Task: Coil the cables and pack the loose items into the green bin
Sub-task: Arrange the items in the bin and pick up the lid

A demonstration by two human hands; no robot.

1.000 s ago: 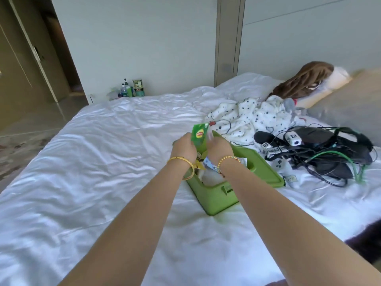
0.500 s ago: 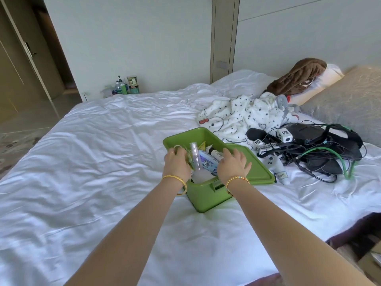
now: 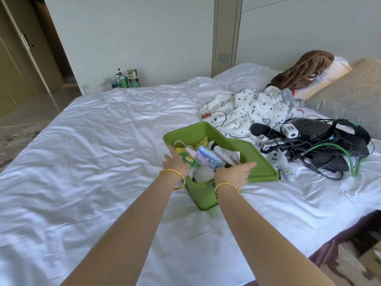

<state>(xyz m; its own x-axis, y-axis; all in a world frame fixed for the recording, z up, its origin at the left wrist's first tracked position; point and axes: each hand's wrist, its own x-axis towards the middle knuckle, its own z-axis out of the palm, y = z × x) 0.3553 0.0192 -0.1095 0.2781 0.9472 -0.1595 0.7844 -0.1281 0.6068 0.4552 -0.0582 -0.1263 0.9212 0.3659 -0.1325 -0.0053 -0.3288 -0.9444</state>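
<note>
The green bin (image 3: 185, 129) sits on the bed with its lid (image 3: 260, 164) lying flat against its right side. Inside are a green tea packet (image 3: 188, 158), a blue-and-white tube (image 3: 208, 158), a white bottle with a black cap (image 3: 223, 154) and white paper. My left hand (image 3: 176, 162) is at the bin's left rim, thumb spread, fingers resting on the green packet. My right hand (image 3: 235, 173) lies flat on the near right rim, fingers apart, holding nothing. A tangle of black cables (image 3: 321, 153) with a green cable (image 3: 350, 159) lies uncoiled to the right.
A white game controller (image 3: 277, 158) and marker-tagged devices (image 3: 289, 131) lie in the cable pile on a black bag (image 3: 309, 127). A spotted white cloth (image 3: 243, 108), a brown blanket (image 3: 303, 69) and pillows are behind. Bottles (image 3: 125, 79) stand beyond the bed's far edge.
The green packet, held above the bin by both hands a second ago, now lies inside it. Both hands have dropped to the bin's rim and spread apart.
</note>
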